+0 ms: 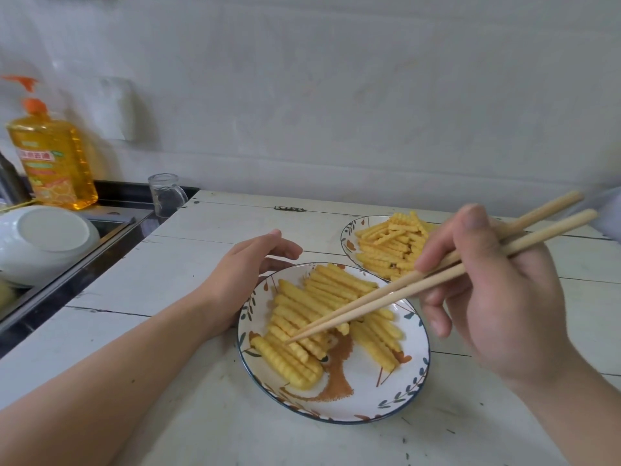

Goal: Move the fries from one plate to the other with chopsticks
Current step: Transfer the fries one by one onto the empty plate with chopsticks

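At the upper left of the frame a yellow dish-soap bottle (pixel 53 159) with an orange pump stands behind a sink (pixel 84 237) holding an upturned white bowl (pixel 43 243), both cut off by the left edge; a small glass cup (pixel 166 195) sits just right of them at the corner of the white plank tabletop (pixel 188 264). At centre, the near plate (pixel 336 391) carries crinkle-cut fries (pixel 312 317); the far plate (pixel 349 237) at upper right holds more, partly hidden behind the right hand (pixel 497 297). That hand's fingers pinch 2 chopsticks (pixel 403 290), tips close together over the near fries; whether they touch one is unclear. The left hand (pixel 242 280) rests against the near plate's left rim, fingers loosely curled, gripping nothing.
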